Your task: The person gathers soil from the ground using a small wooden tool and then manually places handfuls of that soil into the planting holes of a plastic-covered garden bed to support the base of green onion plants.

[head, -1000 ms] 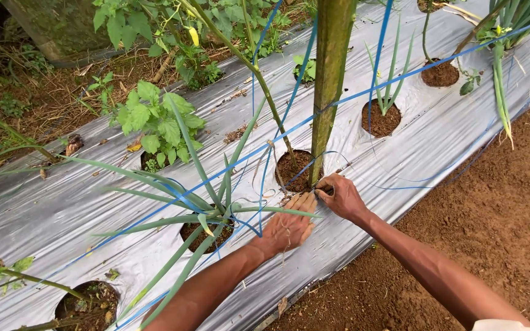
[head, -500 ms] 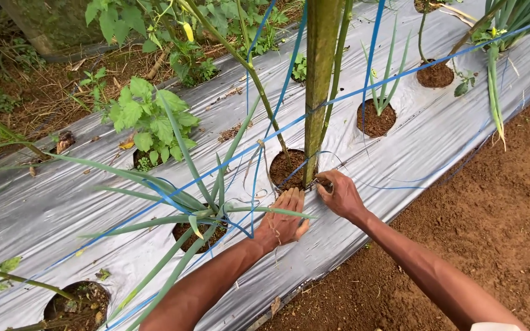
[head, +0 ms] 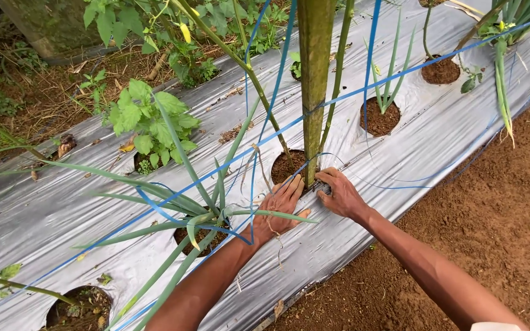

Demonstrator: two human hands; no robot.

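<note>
Two hands work at the foot of a bamboo stake that stands upright in a planting hole cut in the silver mulch sheet. The stake rises between them, its base just above and between the knuckles.

The left hand lies flat and open on the sheet at the hole's near rim, fingers stretched toward the stake and close to its foot; whether they touch it cannot be told. It grips nothing. A leaf of the onion plant crosses over its wrist.

The right hand is curled, fingers bent in tight at the stake's base, pinching something small and dark there; what it is cannot be made out. A thin blue string runs down to this spot, and a loop of it curves away on the sheet to the right of the hand.

More blue strings cross the bed slantwise and rise past the stake. Beyond the onion plant, a broad-leaved plant grows from another hole. Further holes along the sheet hold thin green shoots. Bare brown soil lies on the near side, under the right forearm.
</note>
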